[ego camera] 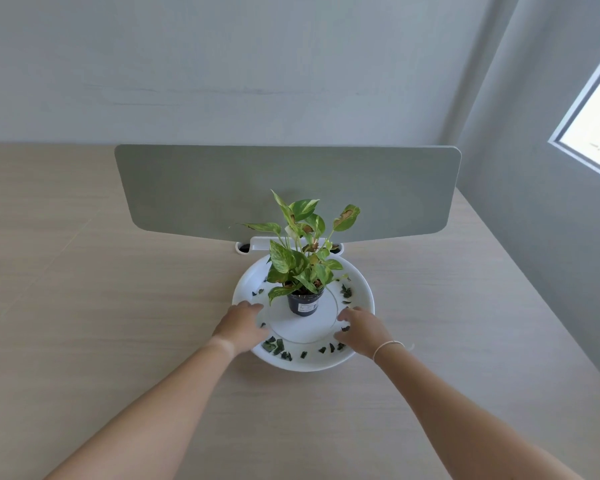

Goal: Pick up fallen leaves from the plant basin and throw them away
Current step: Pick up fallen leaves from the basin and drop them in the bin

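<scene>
A round white basin [362, 289] sits on the table, with a small potted plant [303, 268] in a black pot [305, 303] at its middle. Several dark green leaf pieces [278, 348] lie scattered around the basin's rim, most along the near edge and some at the right [346, 292]. My left hand [241, 325] rests over the basin's left side, palm down, fingers slightly spread, holding nothing I can see. My right hand [359, 329] hovers over the right side, fingertips curled next to a small leaf piece [345, 329]; whether it pinches that piece is unclear.
The pale wooden table [118, 306] extends wide to the left and in front. A grey divider panel [284, 188] stands upright just behind the basin on a white bracket [253, 244]. A wall and a window [596, 126] are to the right. No bin is in view.
</scene>
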### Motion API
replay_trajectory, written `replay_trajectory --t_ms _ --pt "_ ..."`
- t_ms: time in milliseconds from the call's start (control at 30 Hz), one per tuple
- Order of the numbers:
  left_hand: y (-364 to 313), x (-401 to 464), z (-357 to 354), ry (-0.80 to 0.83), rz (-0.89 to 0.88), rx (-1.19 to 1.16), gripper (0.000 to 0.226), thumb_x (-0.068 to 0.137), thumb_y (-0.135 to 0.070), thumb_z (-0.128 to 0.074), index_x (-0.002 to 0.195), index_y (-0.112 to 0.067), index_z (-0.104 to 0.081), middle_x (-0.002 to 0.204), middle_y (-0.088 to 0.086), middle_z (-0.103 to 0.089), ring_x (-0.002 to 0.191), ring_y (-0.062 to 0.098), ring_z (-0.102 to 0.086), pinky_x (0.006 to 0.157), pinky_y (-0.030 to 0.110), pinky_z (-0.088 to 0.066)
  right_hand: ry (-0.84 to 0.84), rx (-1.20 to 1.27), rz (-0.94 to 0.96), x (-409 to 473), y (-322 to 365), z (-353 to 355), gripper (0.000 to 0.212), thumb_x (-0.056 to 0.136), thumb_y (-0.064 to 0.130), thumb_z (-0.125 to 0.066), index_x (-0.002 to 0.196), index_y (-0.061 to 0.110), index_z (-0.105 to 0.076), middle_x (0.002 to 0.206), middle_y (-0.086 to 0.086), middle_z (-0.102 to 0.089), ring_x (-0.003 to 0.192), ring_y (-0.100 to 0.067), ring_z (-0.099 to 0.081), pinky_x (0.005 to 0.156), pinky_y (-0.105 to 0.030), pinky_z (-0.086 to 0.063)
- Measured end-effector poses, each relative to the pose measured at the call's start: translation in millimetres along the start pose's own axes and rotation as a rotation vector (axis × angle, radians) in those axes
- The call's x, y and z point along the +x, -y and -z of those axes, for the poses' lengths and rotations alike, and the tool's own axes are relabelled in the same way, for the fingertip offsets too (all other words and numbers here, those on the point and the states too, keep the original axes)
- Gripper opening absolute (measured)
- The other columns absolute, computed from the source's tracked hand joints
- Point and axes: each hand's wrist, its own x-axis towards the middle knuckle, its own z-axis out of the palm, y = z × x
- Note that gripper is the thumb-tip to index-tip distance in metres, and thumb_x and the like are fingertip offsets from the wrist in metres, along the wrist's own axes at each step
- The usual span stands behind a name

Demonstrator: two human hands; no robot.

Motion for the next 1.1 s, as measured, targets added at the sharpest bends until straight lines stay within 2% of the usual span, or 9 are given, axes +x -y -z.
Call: replay_trajectory --t_ms 100,200,233,433,533,667,833,967,1100 --pt "-5 4 -3 0.062 -0.006 0.044 0.051 0.088 -0.028 -0.05 0.135 -0.009 -0.046 0.135 0.013 -0.048 0.126 0.03 -0.047 0.1 0.037 -0.043 0.001 -0.178 -0.016 6 2 -2 0.044 0.083 0.037 -0.059 0.121 0.016 -0.057 0.12 -0.003 -0.062 0.119 -0.022 -0.053 0.115 -0.039 -0.025" --pt "-7 8 -9 0.11 -0.004 0.124 0.045 0.084 -0.034 -0.051 0.121 -0.008 -0.053 0.116 0.011 -0.055 0.111 0.031 -0.054 0.096 0.036 -0.044 0.0 -0.281 -0.046 8 6 -5 0.035 0.079 0.049 -0.06 0.093 0.017 -0.058 0.101 -0.002 -0.065 0.119 -0.024 -0.051 0.12 -0.045 -0.011" --pt "-7 10 -11 0.118 0.002 0.158 0.043 0.082 -0.036 -0.051 0.115 -0.009 -0.053 0.109 0.01 -0.056 0.108 0.031 -0.055 0.098 0.036 -0.041 0.003 -0.296 -0.048 7 7 -6 0.038 0.077 0.053 -0.06 0.091 0.018 -0.059 0.102 -0.002 -0.066 0.121 -0.025 -0.049 0.121 -0.045 -0.008" --pt "-8 16 -27 0.132 0.04 0.21 0.053 0.072 -0.054 -0.057 0.104 -0.012 -0.057 0.1 0.004 -0.056 0.107 0.026 -0.055 0.114 0.039 -0.021 0.028 -0.389 -0.057 4 15 -15 0.061 0.075 0.065 -0.055 0.107 0.014 -0.065 0.114 -0.004 -0.066 0.131 -0.028 -0.038 0.121 -0.045 0.001" --pt "-11 16 -33 0.121 0.055 0.213 0.059 0.068 -0.06 -0.06 0.103 -0.013 -0.059 0.1 0.004 -0.055 0.106 0.025 -0.054 0.117 0.04 -0.02 0.022 -0.409 -0.064 2 17 -19 0.064 0.074 0.068 -0.054 0.105 0.013 -0.066 0.113 -0.005 -0.065 0.128 -0.028 -0.041 0.121 -0.046 0.0" --pt "-19 14 -37 0.099 0.092 0.194 0.066 0.072 -0.061 -0.06 0.114 -0.01 -0.058 0.122 0.011 -0.052 0.114 0.027 -0.05 0.116 0.036 -0.022 0.026 -0.449 -0.086 2 22 -25 0.071 0.073 0.07 -0.052 0.111 0.011 -0.064 0.121 -0.008 -0.062 0.13 -0.03 -0.04 0.121 -0.046 -0.003" --pt "-29 13 -46 0.043 0.148 0.121 0.08 0.069 -0.063 -0.064 0.123 -0.005 -0.054 0.123 0.012 -0.047 0.113 0.03 -0.048 0.1 0.03 -0.036 0.021 -0.491 -0.106 3 28 -31 0.077 0.074 0.07 -0.053 0.118 0.007 -0.059 0.128 -0.012 -0.058 0.132 -0.031 -0.04 0.12 -0.045 -0.012" --pt "-35 12 -52 0.012 0.185 0.076 0.092 0.063 -0.063 -0.069 0.127 -0.002 -0.047 0.124 0.012 -0.046 0.116 0.029 -0.049 0.098 0.03 -0.04 -0.015 -0.44 -0.108 4 34 -41 0.071 0.075 0.06 -0.06 0.119 0.005 -0.055 0.123 -0.012 -0.061 0.121 -0.029 -0.049 0.109 -0.038 -0.03" --pt "-38 11 -57 -0.033 0.181 0.12 0.083 0.068 -0.053 -0.071 0.126 -0.001 -0.044 0.126 0.012 -0.046 0.117 0.028 -0.049 0.101 0.031 -0.037 -0.014 -0.36 -0.118 5 39 -44 0.048 0.083 0.041 -0.063 0.114 0.005 -0.055 0.117 -0.01 -0.061 0.111 -0.027 -0.055 0.094 -0.031 -0.041"
